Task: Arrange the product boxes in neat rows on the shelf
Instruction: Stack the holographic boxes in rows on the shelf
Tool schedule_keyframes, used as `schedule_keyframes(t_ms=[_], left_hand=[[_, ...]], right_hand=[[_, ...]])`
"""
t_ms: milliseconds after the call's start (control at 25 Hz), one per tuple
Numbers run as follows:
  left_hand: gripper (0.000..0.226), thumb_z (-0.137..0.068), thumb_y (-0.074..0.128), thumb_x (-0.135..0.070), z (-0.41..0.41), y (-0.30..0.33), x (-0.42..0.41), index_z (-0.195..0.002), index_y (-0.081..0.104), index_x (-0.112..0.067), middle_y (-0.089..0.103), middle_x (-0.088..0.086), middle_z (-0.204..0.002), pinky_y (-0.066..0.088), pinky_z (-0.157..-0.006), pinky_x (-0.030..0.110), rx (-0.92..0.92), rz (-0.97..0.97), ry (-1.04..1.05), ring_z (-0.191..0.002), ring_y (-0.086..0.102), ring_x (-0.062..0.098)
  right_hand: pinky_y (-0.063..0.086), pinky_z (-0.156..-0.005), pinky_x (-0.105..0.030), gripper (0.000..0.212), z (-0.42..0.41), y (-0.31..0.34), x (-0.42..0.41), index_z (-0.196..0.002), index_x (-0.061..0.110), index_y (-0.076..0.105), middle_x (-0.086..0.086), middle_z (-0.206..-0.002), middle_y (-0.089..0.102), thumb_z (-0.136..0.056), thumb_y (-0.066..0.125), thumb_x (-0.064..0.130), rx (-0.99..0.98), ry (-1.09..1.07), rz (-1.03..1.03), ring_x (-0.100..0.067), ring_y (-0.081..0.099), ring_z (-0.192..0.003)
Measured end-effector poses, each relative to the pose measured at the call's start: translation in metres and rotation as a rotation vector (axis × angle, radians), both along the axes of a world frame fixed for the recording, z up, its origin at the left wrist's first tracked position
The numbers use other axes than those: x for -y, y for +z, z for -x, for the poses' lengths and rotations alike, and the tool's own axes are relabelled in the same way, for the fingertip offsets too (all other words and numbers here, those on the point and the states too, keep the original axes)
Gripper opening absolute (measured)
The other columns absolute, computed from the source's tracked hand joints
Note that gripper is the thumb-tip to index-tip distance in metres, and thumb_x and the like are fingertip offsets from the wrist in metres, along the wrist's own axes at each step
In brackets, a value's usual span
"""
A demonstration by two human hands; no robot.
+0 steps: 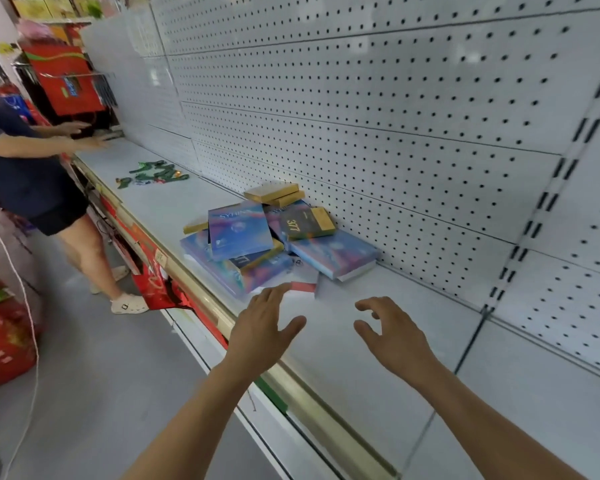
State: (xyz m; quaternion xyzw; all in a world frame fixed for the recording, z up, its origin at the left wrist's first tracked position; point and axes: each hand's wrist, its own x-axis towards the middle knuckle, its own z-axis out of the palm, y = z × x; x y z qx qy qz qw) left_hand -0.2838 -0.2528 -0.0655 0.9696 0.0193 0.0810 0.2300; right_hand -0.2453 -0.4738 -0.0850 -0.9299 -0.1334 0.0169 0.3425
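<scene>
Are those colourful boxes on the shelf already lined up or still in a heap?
Still in a heap: the product boxes lie tilted and overlapping on the shelf, none in rows.

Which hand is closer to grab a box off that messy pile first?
Probably left. The left hand reaches nearly to the pile of boxes; the right hand hovers over bare shelf.

Empty hands (329, 334) hover near jumbled boxes (278, 237).
</scene>
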Motion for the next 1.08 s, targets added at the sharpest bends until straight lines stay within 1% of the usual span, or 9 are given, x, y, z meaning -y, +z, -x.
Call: schedule_keyframes(t_ms=[240,320,400,560,680,720,800,920,1080], left_hand=[[0.061,-0.085,0.068,-0.04,-0.099,-0.011,-0.099,-0.138,0.045,-0.018,0.048,0.004,-0.133,0.038,-0.106,0.04,-0.017,0.277,0.086,-0.126,0.045,0.026],[0.07,-0.086,0.068,-0.036,-0.128,-0.011,-0.129,-0.144,0.037,-0.012,0.037,0.011,-0.143,0.029,-0.112,0.04,-0.036,0.302,0.198,-0.134,0.034,0.029],[0.077,-0.087,0.068,-0.033,-0.155,-0.012,-0.158,-0.147,0.029,-0.008,0.031,0.015,-0.147,0.025,-0.113,0.042,-0.061,0.347,0.285,-0.137,0.029,0.032],[0.076,-0.078,0.075,-0.036,-0.202,-0.017,-0.197,-0.138,0.039,-0.006,0.047,0.013,-0.133,0.046,-0.097,0.042,-0.176,0.707,0.371,-0.115,0.053,0.032],[0.1,-0.049,0.078,-0.059,-0.233,-0.045,-0.221,-0.128,0.048,-0.006,0.059,0.015,-0.121,0.055,-0.088,0.048,-0.161,0.811,0.417,-0.101,0.063,0.034],[0.098,-0.048,0.08,-0.058,-0.238,-0.047,-0.224,-0.125,0.051,-0.005,0.063,0.017,-0.116,0.056,-0.085,0.049,-0.17,0.858,0.402,-0.099,0.065,0.036],[0.064,-0.067,0.084,-0.037,-0.233,-0.031,-0.219,-0.115,0.059,-0.002,0.068,0.018,-0.108,0.057,-0.083,0.045,-0.168,1.001,0.364,-0.095,0.067,0.035],[0.02,-0.082,0.075,-0.016,-0.233,-0.027,-0.213,-0.097,0.065,-0.006,0.07,0.013,-0.096,0.055,-0.084,0.043,-0.161,1.136,0.301,-0.084,0.067,0.028],[0.02,-0.087,0.068,-0.019,-0.225,-0.028,-0.203,-0.104,0.062,-0.012,0.07,0.009,-0.099,0.053,-0.09,0.051,-0.067,1.162,0.213,-0.096,0.067,0.032]], right_hand=[[0.049,-0.082,-0.036,0.051,-0.081,-0.01,-0.068,-0.132,0.019,0.038,0.002,-0.109,0.057,-0.09,0.061,0.035,-0.296,-0.309,-0.386,-0.017,0.059,-0.095],[0.054,-0.081,-0.042,0.059,-0.107,-0.017,-0.085,-0.134,0.016,0.032,-0.003,-0.102,0.059,-0.088,0.062,0.036,-0.367,-0.46,-0.529,-0.024,0.061,-0.093],[0.057,-0.07,-0.041,0.062,-0.13,-0.021,-0.098,-0.135,0.013,0.03,-0.013,-0.107,0.06,-0.087,0.063,0.034,-0.424,-0.602,-0.637,-0.028,0.062,-0.085],[0.056,-0.055,-0.039,0.047,-0.158,-0.031,-0.109,-0.12,0.001,0.036,-0.024,-0.099,0.053,-0.087,0.065,0.018,-0.449,-0.845,-0.813,-0.031,0.059,-0.063],[0.054,-0.04,-0.031,0.03,-0.161,-0.031,-0.112,-0.097,-0.001,0.047,-0.021,-0.081,0.051,-0.084,0.071,0.013,-0.459,-0.94,-0.904,-0.025,0.054,-0.048],[0.051,-0.037,-0.027,0.029,-0.163,-0.031,-0.112,-0.09,-0.001,0.048,-0.019,-0.075,0.05,-0.083,0.072,0.012,-0.465,-0.973,-0.927,-0.022,0.052,-0.045],[0.05,-0.036,-0.026,0.031,-0.164,-0.028,-0.113,-0.084,0.003,0.043,-0.016,-0.072,0.05,-0.083,0.073,0.012,-0.469,-1.015,-1.0,-0.021,0.049,-0.048],[0.049,-0.037,-0.024,0.031,-0.159,-0.025,-0.109,-0.099,-0.001,0.048,-0.015,-0.075,0.05,-0.083,0.072,0.012,-0.512,-1.021,-1.059,-0.02,0.047,-0.053],[0.054,-0.053,-0.034,0.019,-0.135,-0.02,-0.099,-0.103,0.002,0.055,-0.015,-0.086,0.056,-0.088,0.062,0.012,-0.487,-0.988,-1.109,-0.025,0.057,-0.069]])
